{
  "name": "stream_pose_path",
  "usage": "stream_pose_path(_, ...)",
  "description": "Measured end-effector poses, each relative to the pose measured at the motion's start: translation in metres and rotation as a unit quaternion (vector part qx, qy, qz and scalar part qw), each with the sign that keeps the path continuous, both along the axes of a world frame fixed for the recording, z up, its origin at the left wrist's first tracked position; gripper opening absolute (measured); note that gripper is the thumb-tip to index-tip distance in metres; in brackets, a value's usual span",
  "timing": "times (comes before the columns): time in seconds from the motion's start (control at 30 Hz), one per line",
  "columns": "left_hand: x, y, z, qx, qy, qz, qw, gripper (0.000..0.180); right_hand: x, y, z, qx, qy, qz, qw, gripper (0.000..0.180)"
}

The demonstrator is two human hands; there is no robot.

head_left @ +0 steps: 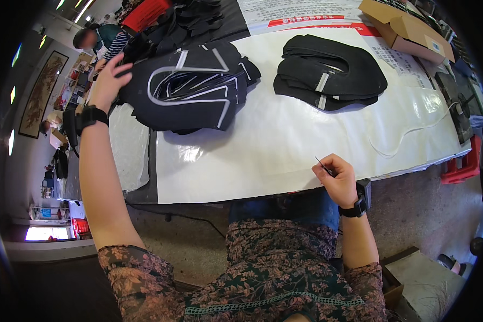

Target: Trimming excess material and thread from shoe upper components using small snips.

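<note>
My left hand has its fingers spread at the left edge of a stack of black fabric pieces. Whether the fingertips touch the cloth I cannot tell. White-grey strips run in a U around the stack's middle opening, with shorter strips near its edges. My right hand is closed on a thin pointed metal tool, its tip sticking out toward the upper left; the rest is hidden in the fingers. Farther right lies a second stack of black pieces with an oval opening and a light strip on its near side.
A white sheet covers the table. A black cloth heap and a red crate are at the back left. An opened cardboard box stands back right, near a white cord. Another person is at the far left.
</note>
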State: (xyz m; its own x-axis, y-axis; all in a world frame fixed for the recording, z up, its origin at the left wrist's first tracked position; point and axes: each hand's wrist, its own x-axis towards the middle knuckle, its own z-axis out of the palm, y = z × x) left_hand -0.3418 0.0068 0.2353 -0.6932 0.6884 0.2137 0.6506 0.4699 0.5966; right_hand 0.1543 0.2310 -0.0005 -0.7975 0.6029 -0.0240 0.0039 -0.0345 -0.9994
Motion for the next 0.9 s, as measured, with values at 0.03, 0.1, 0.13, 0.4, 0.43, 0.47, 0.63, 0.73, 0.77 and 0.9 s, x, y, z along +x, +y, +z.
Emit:
stream_pose_path(0.03,-0.016,-0.016,-0.011,-0.052,0.050,0.072,0.995,0.068,-0.001,0.000,0.001,0.000,0.001,0.002,1.000,0.014)
stream_pose_path(0.1,-0.027,-0.025,-0.029,-0.098,0.120,0.193,0.969,0.065,-0.001,0.000,0.001,0.003,0.004,0.001,1.000,0.013)
stream_pose_path(0.13,-0.028,-0.028,-0.034,-0.123,0.283,0.147,0.940,0.058,-0.002,-0.001,0.002,0.003,0.004,0.002,1.000,0.013)
stream_pose_path(0.4,0.120,0.107,-0.057,-0.069,0.189,-0.072,0.977,0.034,0.000,0.001,-0.004,0.015,0.004,-0.016,1.000,0.012)
stream_pose_path(0.43,0.142,0.123,-0.068,-0.058,0.167,-0.113,0.978,0.033,-0.001,0.001,-0.008,0.011,0.019,-0.015,1.000,0.012)
stream_pose_path(0.47,0.162,0.137,-0.077,-0.048,0.145,-0.151,0.977,0.032,-0.002,0.000,-0.005,0.013,0.019,-0.011,1.000,0.012)
stream_pose_path(0.63,0.239,0.221,-0.153,-0.084,0.164,-0.224,0.957,0.031,0.001,-0.002,-0.006,-0.012,0.022,-0.027,0.999,0.012)
stream_pose_path(0.73,0.268,0.265,-0.191,-0.049,0.154,-0.224,0.961,0.032,0.001,-0.004,-0.005,-0.026,0.052,-0.036,0.998,0.011)
stream_pose_path(0.77,0.276,0.277,-0.200,-0.040,0.165,-0.222,0.960,0.033,0.000,-0.005,-0.007,-0.025,0.077,-0.041,0.996,0.011)
stream_pose_path(0.9,0.296,0.308,-0.220,-0.017,0.261,-0.211,0.942,0.028,0.002,-0.004,-0.008,0.006,0.080,-0.037,0.996,0.012)
